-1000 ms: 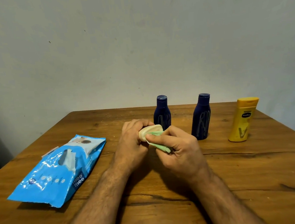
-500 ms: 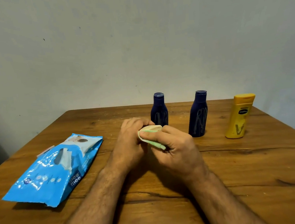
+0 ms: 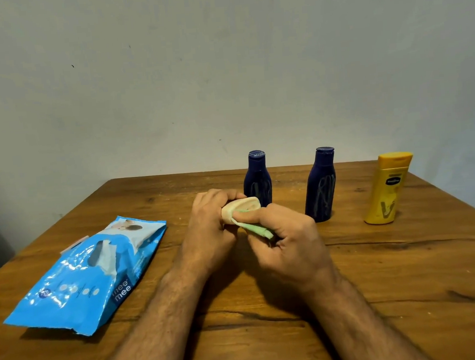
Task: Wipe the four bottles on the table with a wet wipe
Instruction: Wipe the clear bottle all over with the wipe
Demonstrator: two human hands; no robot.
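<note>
the left hand (image 3: 208,224) curls around a small cream-coloured bottle (image 3: 241,208), its grip clamped on it above the middle of the wooden table (image 3: 408,266). only the bottle's upper side and rounded end show past the knuckles; the rest of it is hidden inside the fist, so its cap and label cannot be made out. the right hand (image 3: 289,241) presses a pale green wet wipe (image 3: 256,229) against the bottle's near side, thumb and fingers pinching the wipe, its grip closed on it. most of the wipe is tucked under the fingers; just a folded strip shows, running from the bottle toward the palm.

behind the hands stands a dark blue bottle (image 3: 257,184), upright, its lower part covered by the left hand's fingers and the cream bottle. to its right, apart from it, a second dark blue bottle (image 3: 319,186) stands upright in full view, with faint pale streaks on its front whose lettering is too dim to read. further right, near the table's edge, a yellow vaseline bottle (image 3: 386,189) stands leaning slightly.

on the left lies a blue wet wipe pack (image 3: 88,279), flat on the table, marked "mee mee"; its flap is open and a white sheet peeks from the slot. smaller print on it is unreadable. both forearms run out of the bottom edge. a plain grey wall (image 3: 221,67) rises behind the table.
</note>
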